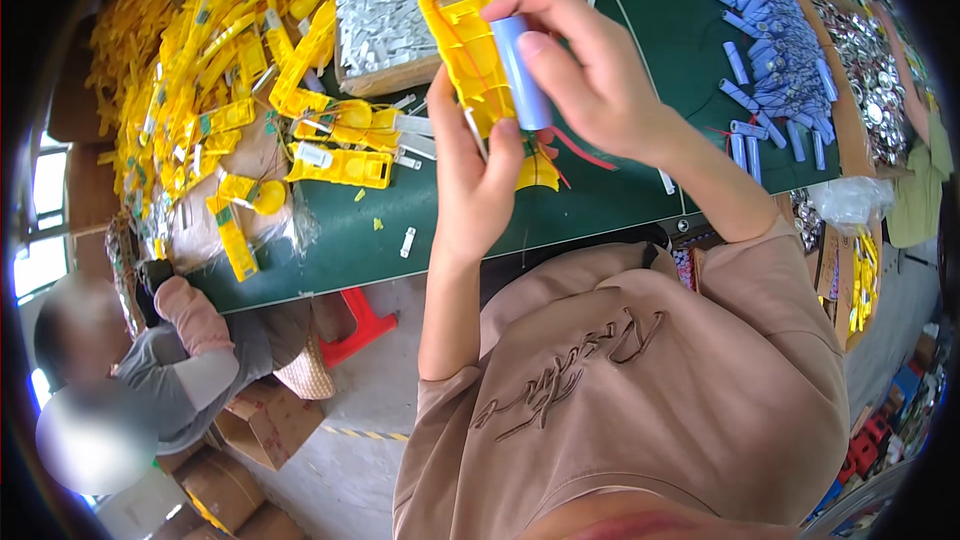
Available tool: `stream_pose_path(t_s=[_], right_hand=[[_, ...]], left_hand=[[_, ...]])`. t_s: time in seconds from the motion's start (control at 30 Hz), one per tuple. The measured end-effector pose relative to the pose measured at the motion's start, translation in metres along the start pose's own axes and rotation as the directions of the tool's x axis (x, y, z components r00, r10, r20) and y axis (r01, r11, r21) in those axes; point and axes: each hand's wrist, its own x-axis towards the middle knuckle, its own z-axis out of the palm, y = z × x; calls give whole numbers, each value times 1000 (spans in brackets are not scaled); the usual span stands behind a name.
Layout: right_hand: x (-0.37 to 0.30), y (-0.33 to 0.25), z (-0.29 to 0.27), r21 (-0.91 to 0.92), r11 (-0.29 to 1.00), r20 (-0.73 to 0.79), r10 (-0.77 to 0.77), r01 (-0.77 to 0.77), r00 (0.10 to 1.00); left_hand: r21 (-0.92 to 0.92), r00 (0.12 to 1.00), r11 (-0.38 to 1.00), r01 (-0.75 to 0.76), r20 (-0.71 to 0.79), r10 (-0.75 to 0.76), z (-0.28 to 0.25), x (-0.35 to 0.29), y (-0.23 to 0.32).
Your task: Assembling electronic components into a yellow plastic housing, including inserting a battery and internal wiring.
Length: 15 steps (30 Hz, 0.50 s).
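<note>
My left hand (468, 185) is wrapped round a yellow plastic housing (460, 30), its ribbed inner side facing up and a thin red wire running along it. In my right hand (605, 90) is a blue cylindrical battery cell (522, 80), gripped between thumb and fingers. The cell lies along the housing's right edge; whether it is seated inside cannot be made out. A red lead (585, 152) dangles below the cell. Under my hands, part of another yellow piece (540, 172) shows. A small white part (408, 242) lies on the table by my left wrist.
A heap of yellow housings (220, 40) covers the green table's (360, 230) left side. Behind my hands stands a box of small white parts (415, 0). Wired blue cells (785, 65) are piled at right, beside a carton of shiny metal parts (865, 80). Another person (190, 340) sits at left.
</note>
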Motion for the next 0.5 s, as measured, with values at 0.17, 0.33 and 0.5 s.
stream_pose_path(t_s=[0.17, 0.33, 0.5], right_hand=[[1, 2, 23, -289, 937, -24, -210, 195, 977], [-2, 6, 24, -372, 897, -42, -273, 238, 961], [2, 9, 25, -474, 850, -10, -265, 229, 964]], left_hand=[[182, 995, 983, -37, -84, 53, 4, -9, 1], [266, 996, 964, -13, -86, 37, 7, -11, 2], [335, 996, 941, -41, -61, 65, 5, -7, 0]])
